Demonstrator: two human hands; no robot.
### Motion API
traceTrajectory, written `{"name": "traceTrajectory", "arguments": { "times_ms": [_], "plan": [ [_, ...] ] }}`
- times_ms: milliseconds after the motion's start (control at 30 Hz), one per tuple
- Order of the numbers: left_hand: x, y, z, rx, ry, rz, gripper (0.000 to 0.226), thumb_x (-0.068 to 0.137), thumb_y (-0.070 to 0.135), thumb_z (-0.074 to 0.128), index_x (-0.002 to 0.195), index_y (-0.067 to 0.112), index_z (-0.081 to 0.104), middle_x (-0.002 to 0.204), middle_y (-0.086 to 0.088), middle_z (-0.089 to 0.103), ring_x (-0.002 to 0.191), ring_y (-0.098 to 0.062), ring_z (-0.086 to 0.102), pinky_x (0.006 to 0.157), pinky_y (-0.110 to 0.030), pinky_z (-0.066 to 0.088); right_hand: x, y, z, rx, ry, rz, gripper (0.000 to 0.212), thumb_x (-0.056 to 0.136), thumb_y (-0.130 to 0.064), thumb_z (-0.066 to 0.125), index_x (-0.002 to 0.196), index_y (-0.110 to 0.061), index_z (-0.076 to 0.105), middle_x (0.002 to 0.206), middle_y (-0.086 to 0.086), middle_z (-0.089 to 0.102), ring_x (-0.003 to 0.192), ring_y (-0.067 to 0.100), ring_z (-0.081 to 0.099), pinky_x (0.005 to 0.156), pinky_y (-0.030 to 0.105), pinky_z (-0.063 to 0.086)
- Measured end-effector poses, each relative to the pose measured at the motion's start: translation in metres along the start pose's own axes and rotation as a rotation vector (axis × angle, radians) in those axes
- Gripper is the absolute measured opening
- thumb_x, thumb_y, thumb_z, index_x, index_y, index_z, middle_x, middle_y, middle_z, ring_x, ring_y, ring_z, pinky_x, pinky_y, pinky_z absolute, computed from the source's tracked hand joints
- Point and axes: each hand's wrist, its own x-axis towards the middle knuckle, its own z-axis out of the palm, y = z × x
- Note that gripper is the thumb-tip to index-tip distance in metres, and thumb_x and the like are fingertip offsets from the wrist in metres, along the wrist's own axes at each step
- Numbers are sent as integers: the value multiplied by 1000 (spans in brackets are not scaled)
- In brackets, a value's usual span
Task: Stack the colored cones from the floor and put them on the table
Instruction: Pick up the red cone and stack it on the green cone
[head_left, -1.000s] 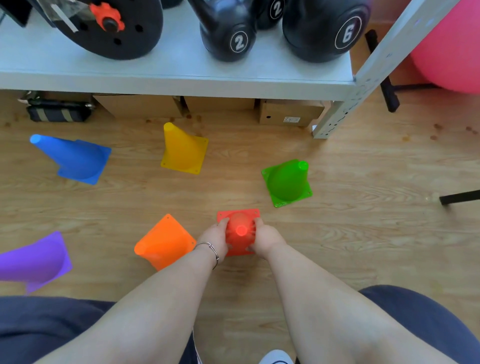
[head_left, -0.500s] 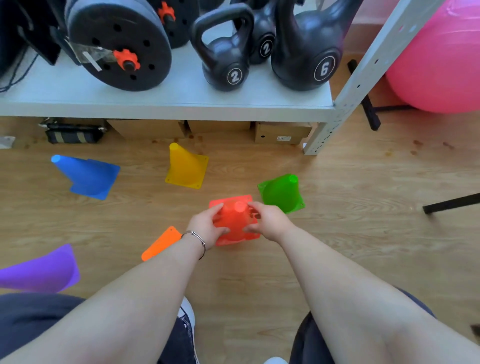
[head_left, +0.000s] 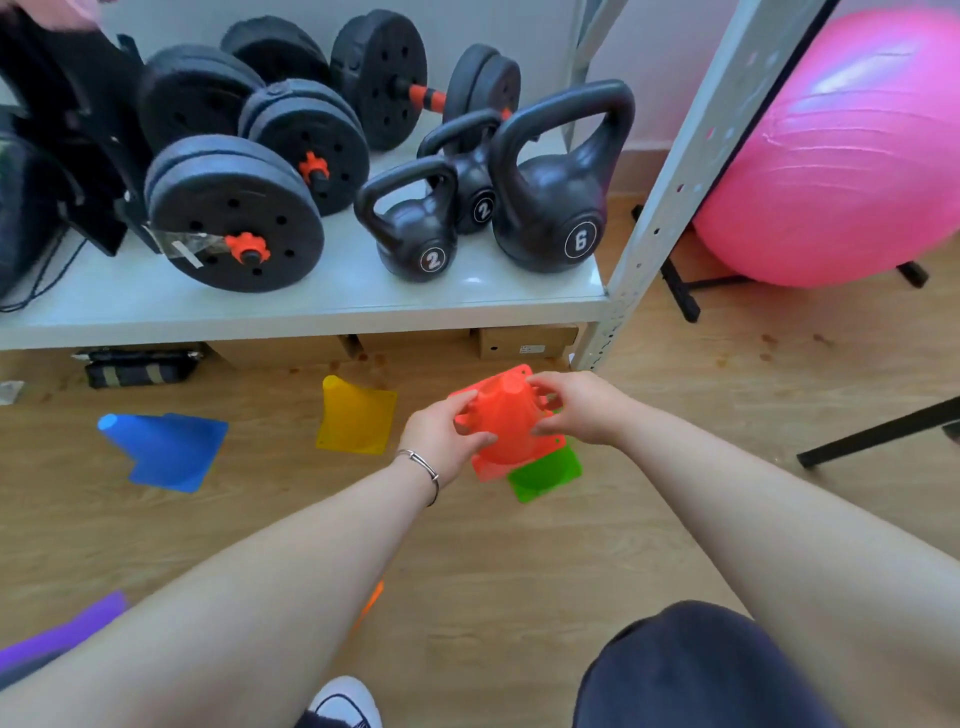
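Observation:
A red cone (head_left: 503, 422) is lifted off the wooden floor, held between my left hand (head_left: 441, 435) and my right hand (head_left: 576, 406). It hangs over the green cone (head_left: 546, 474), which is mostly hidden beneath it. A yellow cone (head_left: 354, 419) stands to the left, a blue cone (head_left: 165, 448) farther left. A purple cone (head_left: 62, 635) shows at the lower left edge. Only a sliver of the orange cone (head_left: 373, 598) peeks from under my left forearm.
A low white shelf (head_left: 332, 306) carries black kettlebells (head_left: 550, 208) and weight plates (head_left: 234, 218). Its metal post (head_left: 670, 192) rises right of my hands. A pink exercise ball (head_left: 852, 156) and a black stand leg (head_left: 878, 431) lie to the right. Cardboard boxes (head_left: 524, 343) sit under the shelf.
Both hands have raised the red cone from the floor and carried it forward and right, over the green cone. My view has tilted up toward the shelf.

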Motion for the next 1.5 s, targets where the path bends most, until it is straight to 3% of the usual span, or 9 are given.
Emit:
{"name": "traceTrajectory", "arguments": {
  "times_ms": [200,367,567,733,833,1067,1233,1400,1500],
  "plan": [
    [33,-2,41,3,-69,-3,69,68,40,81,132,35,56,123,10,68,107,-9,65,98,-32,50,17,37,4,-6,-4,75,82,71,-30,84,144,-23,47,135,2,62,121,18,59,101,34,50],
    [52,-18,69,36,-117,1,71,69,40,80,134,32,53,126,8,66,106,-13,65,97,-30,50,33,64,24,-43,-31,105,77,74,-28,83,143,-18,49,135,4,62,121,21,60,101,34,49],
    [63,-31,101,104,-177,-30,69,75,36,76,138,25,50,130,0,64,117,-19,61,101,-31,47,48,87,50,-67,-51,130,67,82,-25,73,143,-20,47,136,3,61,114,24,62,82,23,42],
    [63,-40,124,57,-217,-71,68,78,28,76,139,21,48,132,-1,63,120,-19,59,102,-25,43,51,100,72,-65,-94,180,69,84,-18,72,147,-17,43,141,7,57,119,27,59,93,26,44],
    [62,-44,138,33,-219,-103,67,78,26,76,139,18,48,132,-2,63,121,-19,58,102,-25,42,51,109,81,-38,-109,203,68,85,-16,71,146,-18,43,140,6,57,118,27,59,85,23,41],
    [62,-51,149,7,-198,-128,56,80,26,74,133,19,56,131,-2,64,120,-19,60,104,-28,44,51,110,87,-79,-138,207,59,86,-17,69,141,-14,48,133,11,62,115,31,61,96,39,50],
    [65,-56,152,-1,-175,-129,54,80,26,74,131,21,58,126,0,67,114,-17,62,96,-19,41,58,108,87,-130,-166,202,57,87,-11,68,140,-14,47,130,14,63,114,32,62,97,42,50],
    [64,-63,161,-41,-174,-128,58,77,27,77,132,21,58,125,-1,67,113,-18,64,101,-27,47,62,111,92,-164,-181,206,55,84,-12,70,135,-10,51,124,14,65,112,33,62,92,38,51],
    [62,-67,166,-87,-153,-131,59,76,24,78,131,21,58,123,-1,69,111,-16,65,100,-25,47,63,116,96,-158,-175,230,57,82,-13,70,135,-11,49,120,14,66,108,33,62,87,37,53]
  ]
}}
